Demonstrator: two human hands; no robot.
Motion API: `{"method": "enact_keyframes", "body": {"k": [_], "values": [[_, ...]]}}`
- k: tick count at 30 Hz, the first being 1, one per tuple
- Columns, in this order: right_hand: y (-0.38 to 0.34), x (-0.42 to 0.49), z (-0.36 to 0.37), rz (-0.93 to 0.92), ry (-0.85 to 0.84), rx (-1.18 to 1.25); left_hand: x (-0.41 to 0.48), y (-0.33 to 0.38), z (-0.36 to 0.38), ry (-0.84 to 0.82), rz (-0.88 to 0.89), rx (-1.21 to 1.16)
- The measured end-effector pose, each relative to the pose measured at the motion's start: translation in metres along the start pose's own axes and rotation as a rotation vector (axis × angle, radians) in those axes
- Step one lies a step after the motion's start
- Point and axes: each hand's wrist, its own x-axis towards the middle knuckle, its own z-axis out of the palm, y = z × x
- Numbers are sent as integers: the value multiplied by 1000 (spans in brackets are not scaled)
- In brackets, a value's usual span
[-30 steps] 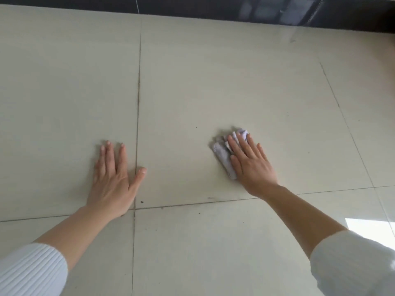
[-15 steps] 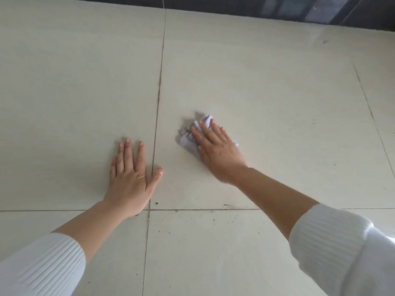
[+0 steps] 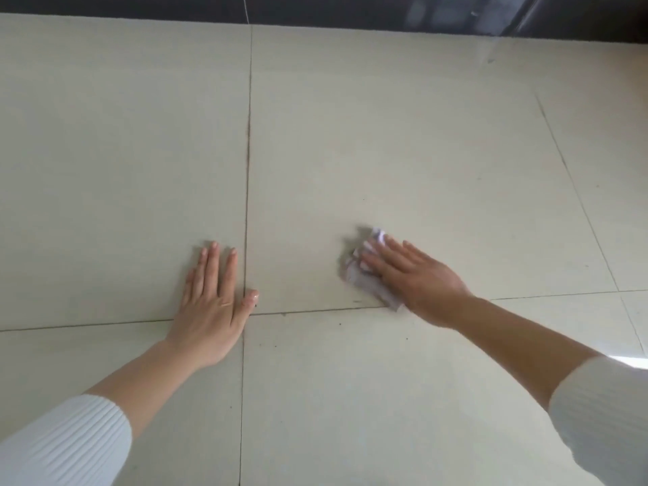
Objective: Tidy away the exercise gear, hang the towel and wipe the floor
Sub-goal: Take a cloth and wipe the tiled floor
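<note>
- A crumpled pale lilac cloth (image 3: 364, 278) is pressed flat under the right hand's (image 3: 417, 278) straight fingers.
- The left hand (image 3: 214, 303), fingers spread, is laid flat on the cream tiled floor (image 3: 385, 135), well apart from it.

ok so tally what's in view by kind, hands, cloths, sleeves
hands: 2, left hand and right hand
cloths: 1, the crumpled cloth under the right hand
white sleeves: 2, left sleeve and right sleeve
total: 5

soft daylight, glare patch on floor (image 3: 627, 361) at right, slight blur.
</note>
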Motion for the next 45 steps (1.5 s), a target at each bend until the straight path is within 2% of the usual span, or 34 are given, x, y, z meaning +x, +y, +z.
{"method": "enact_keyframes", "body": {"k": [2, 3, 6, 9, 13, 16, 19, 23, 25, 26, 30, 33, 36, 38, 40, 45], "values": [[31, 12, -8, 439, -9, 153, -10, -3, 2, -13, 18, -6], [37, 22, -10, 584, 11, 229, -12, -5, 3, -16, 21, -5], [29, 67, -12, 773, 45, 403, -11, -7, 5, -34, 25, 1], [-3, 106, -14, 637, 97, 398, -9, -7, 4, -52, 21, -6], [-62, 109, -12, 229, 103, 323, -8, -9, -1, -69, 24, -73], [-108, 77, -4, -85, 90, 276, -7, -10, -7, -89, 38, -137], [-146, 25, 4, -303, -55, 258, -8, -13, -8, -89, 53, -85], [-142, -39, 17, -520, -66, 159, -28, -11, 5, -45, 70, 17], [-106, -52, 21, -475, 11, 33, -44, -5, 14, -49, 67, 13], [-85, -56, 22, -367, 54, 8, -52, -3, 17, -61, 71, 15], [-28, -77, 19, 245, 114, 129, -83, -25, 16, -86, 186, 114], [-38, -80, 22, 688, 120, 303, -97, -49, 8, -114, 122, 137], [-75, -72, 28, 891, 173, 397, -98, -53, 12, -101, 73, 125], [-102, -74, 33, 879, 210, 447, -95, -51, 15, -111, 59, 112], [-129, -82, 35, 773, 220, 445, -90, -51, 15, -121, 51, 91], [-208, -106, 37, 238, 81, 401, -80, -52, 11, -125, 68, 93]]}}
